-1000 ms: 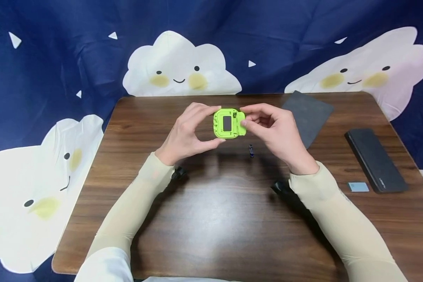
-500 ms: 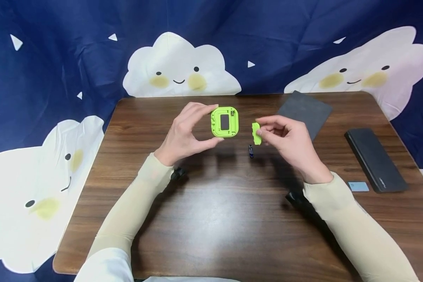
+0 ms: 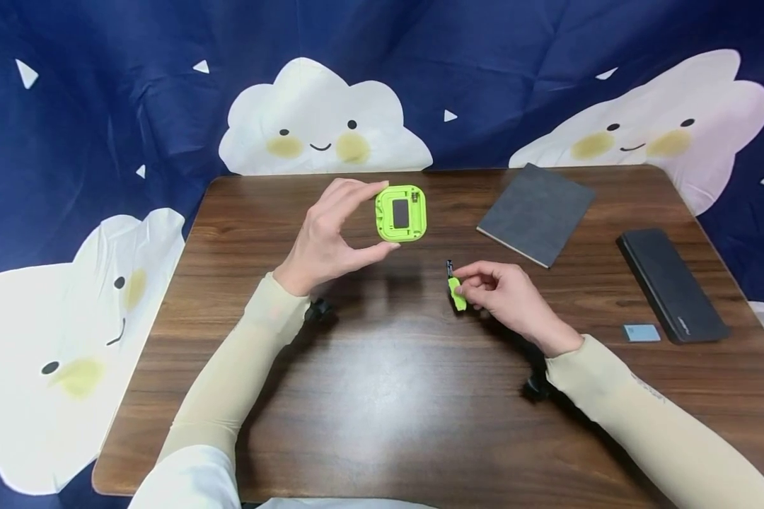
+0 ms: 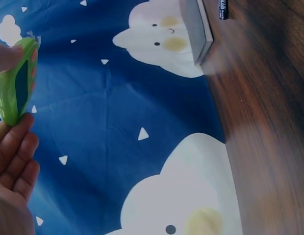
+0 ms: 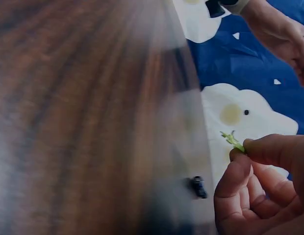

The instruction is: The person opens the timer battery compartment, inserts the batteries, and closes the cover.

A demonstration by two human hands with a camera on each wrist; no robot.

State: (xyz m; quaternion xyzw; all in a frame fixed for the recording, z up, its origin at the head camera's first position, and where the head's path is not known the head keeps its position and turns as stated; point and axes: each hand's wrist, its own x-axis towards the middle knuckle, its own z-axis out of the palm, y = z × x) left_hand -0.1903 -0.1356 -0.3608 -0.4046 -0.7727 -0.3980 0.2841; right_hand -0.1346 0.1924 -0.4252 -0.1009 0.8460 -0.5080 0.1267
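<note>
Left hand (image 3: 331,237): pinches green timer body (image 3: 400,213) above table (image 3: 382,396), back plate facing up.
Right hand (image 3: 506,297): pinches green cover (image 3: 457,293) beside battery (image 3: 449,267).
Risk: loose battery may roll if knocked; thin cover may slip.

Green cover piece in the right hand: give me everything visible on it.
The green cover piece is a small, thin, lime-green strip, plastic by its look, with a small tab at its edge in the right wrist view. The right hand pinches it between thumb and fingertips, low over the wooden table, just beside the small dark battery. It is apart from the green device.
</note>
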